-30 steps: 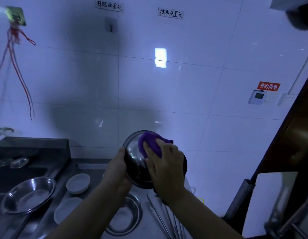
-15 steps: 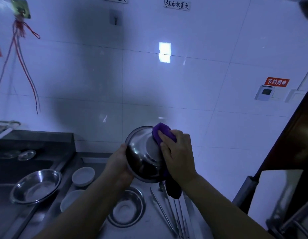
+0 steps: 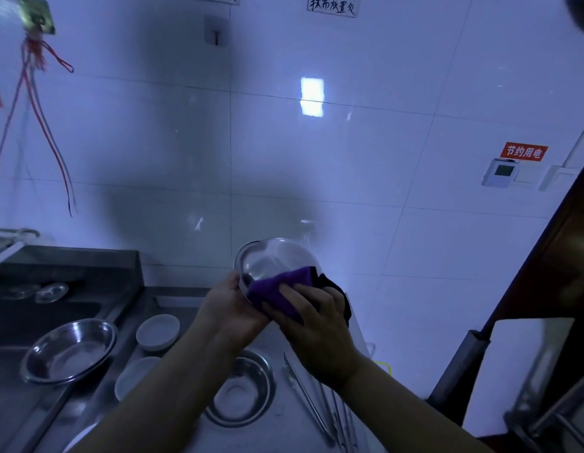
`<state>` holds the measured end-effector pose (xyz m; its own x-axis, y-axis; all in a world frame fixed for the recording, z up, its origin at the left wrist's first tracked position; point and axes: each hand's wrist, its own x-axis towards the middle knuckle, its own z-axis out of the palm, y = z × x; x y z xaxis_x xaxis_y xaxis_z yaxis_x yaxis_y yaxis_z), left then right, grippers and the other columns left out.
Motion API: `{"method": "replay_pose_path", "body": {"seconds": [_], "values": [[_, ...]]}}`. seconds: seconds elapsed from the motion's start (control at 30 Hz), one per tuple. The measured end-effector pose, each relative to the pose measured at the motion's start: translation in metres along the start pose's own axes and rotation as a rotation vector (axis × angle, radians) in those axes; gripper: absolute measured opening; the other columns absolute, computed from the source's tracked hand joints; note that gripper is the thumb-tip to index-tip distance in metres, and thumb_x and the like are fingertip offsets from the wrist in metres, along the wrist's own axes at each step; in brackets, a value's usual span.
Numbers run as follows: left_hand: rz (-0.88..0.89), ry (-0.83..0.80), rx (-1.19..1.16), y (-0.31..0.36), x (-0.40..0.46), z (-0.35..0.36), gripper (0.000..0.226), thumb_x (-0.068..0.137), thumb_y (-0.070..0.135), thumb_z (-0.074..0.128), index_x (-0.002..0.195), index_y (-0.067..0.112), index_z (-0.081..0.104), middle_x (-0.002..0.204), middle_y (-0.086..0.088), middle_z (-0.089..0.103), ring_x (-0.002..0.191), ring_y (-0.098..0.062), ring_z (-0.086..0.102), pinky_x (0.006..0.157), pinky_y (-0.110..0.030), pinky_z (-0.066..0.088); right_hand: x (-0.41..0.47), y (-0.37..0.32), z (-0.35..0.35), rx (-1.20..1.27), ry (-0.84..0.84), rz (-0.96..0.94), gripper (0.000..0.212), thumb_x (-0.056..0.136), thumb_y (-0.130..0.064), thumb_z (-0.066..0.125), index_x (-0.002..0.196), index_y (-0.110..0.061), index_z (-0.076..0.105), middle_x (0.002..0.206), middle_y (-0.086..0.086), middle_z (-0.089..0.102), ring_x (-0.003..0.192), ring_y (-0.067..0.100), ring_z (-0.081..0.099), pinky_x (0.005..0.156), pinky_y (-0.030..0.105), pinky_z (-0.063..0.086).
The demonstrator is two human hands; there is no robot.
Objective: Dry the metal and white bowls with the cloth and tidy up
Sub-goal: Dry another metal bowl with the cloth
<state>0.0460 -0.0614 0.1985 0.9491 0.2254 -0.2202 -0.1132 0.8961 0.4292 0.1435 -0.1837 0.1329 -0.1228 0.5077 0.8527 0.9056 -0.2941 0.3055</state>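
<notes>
Steel, smooth and possibly wet: metal bowl (image 3: 274,261) could slip, held up over counter (image 3: 186,302) only by left hand (image 3: 233,310) curled round its lower rim while right hand (image 3: 316,325) presses purple cloth (image 3: 277,289) against its lower part, fingers curled over fabric. Too hard a rub could twist it free onto second steel bowl (image 3: 239,389) below. Shiny, tilted up on edge, upper part bare. Head view only: white bowls (image 3: 158,331) near, undried by look; wide steel dish (image 3: 69,349) left; tongs (image 3: 311,407) right.
</notes>
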Motion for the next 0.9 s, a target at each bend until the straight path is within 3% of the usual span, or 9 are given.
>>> {"method": "replay_pose_path", "body": {"seconds": [0.1,0.2,0.3,0.43,0.53,0.6,0.67,0.8,0.9], "values": [[-0.005,-0.05,-0.044,0.0,-0.001,0.0,0.045,0.097,0.032,0.032,0.116,-0.003,0.054,0.115,-0.036,0.059,0.104,-0.047,0.059,0.082,-0.058,0.048,-0.016,0.021,-0.002,-0.024,0.018,-0.061,0.031,0.088,-0.024,0.063,0.118,-0.033,0.061,0.128,0.002,0.042,0.112,0.024,0.042,0.091,0.039,0.046],[-0.007,-0.079,-0.069,-0.002,0.001,-0.001,0.043,0.095,0.029,0.035,0.117,-0.002,0.054,0.113,-0.037,0.059,0.098,-0.05,0.061,0.074,-0.059,0.05,-0.019,0.034,-0.002,0.012,-0.005,0.17,0.03,0.085,-0.016,0.068,0.106,-0.035,0.061,0.117,-0.001,0.054,0.108,0.02,0.052,0.093,0.049,0.049],[-0.014,-0.047,-0.099,-0.01,0.009,-0.005,0.042,0.094,0.026,0.039,0.125,0.0,0.052,0.119,-0.036,0.057,0.104,-0.049,0.059,0.076,-0.059,0.05,-0.004,0.029,-0.007,0.047,0.083,0.304,0.018,0.096,-0.029,0.053,0.113,-0.023,0.057,0.12,0.001,0.048,0.113,0.02,0.048,0.097,0.036,0.046],[-0.032,0.009,-0.158,-0.014,0.02,-0.004,0.043,0.096,0.024,0.038,0.134,0.005,0.047,0.128,-0.033,0.051,0.112,-0.047,0.053,0.081,-0.059,0.045,0.011,0.014,-0.011,0.099,0.153,0.317,0.017,0.09,-0.027,0.061,0.103,-0.036,0.063,0.115,-0.007,0.053,0.104,0.016,0.053,0.088,0.033,0.044],[0.004,0.078,-0.14,-0.012,0.026,-0.004,0.039,0.095,0.019,0.038,0.129,0.006,0.052,0.121,-0.029,0.057,0.104,-0.042,0.058,0.079,-0.053,0.048,-0.003,0.001,-0.011,0.092,0.107,0.215,0.016,0.086,-0.021,0.062,0.095,-0.022,0.075,0.12,0.004,0.047,0.106,0.024,0.047,0.088,0.035,0.039],[0.016,0.096,-0.117,-0.013,0.027,-0.004,0.038,0.096,0.019,0.038,0.128,0.006,0.053,0.124,-0.026,0.058,0.107,-0.039,0.058,0.087,-0.05,0.046,-0.012,0.003,-0.011,0.13,0.113,0.198,0.014,0.087,-0.019,0.063,0.09,-0.019,0.076,0.119,0.004,0.048,0.105,0.024,0.046,0.085,0.037,0.04],[0.019,0.086,-0.067,-0.015,0.026,-0.004,0.036,0.097,0.024,0.039,0.121,0.003,0.056,0.114,-0.028,0.063,0.099,-0.04,0.062,0.082,-0.052,0.046,-0.013,0.008,-0.014,0.163,0.149,0.222,0.013,0.09,-0.022,0.061,0.089,-0.021,0.073,0.116,0.003,0.049,0.103,0.024,0.046,0.085,0.035,0.04],[0.121,0.127,0.045,-0.01,0.029,-0.005,0.039,0.095,0.029,0.043,0.119,0.002,0.059,0.108,-0.022,0.068,0.1,-0.035,0.064,0.079,-0.048,0.05,-0.018,0.012,-0.016,0.389,0.209,0.485,0.013,0.09,-0.017,0.056,0.092,-0.01,0.067,0.116,0.002,0.046,0.107,0.021,0.045,0.096,0.022,0.036],[0.267,0.183,0.22,-0.007,0.031,-0.012,0.035,0.096,0.03,0.042,0.11,0.008,0.065,0.099,-0.013,0.073,0.088,-0.026,0.071,0.065,-0.036,0.055,-0.017,0.022,-0.02,0.564,0.185,0.734,0.02,0.086,0.001,0.045,0.096,-0.005,0.062,0.115,0.001,0.051,0.106,0.028,0.05,0.095,0.028,0.039]]}}
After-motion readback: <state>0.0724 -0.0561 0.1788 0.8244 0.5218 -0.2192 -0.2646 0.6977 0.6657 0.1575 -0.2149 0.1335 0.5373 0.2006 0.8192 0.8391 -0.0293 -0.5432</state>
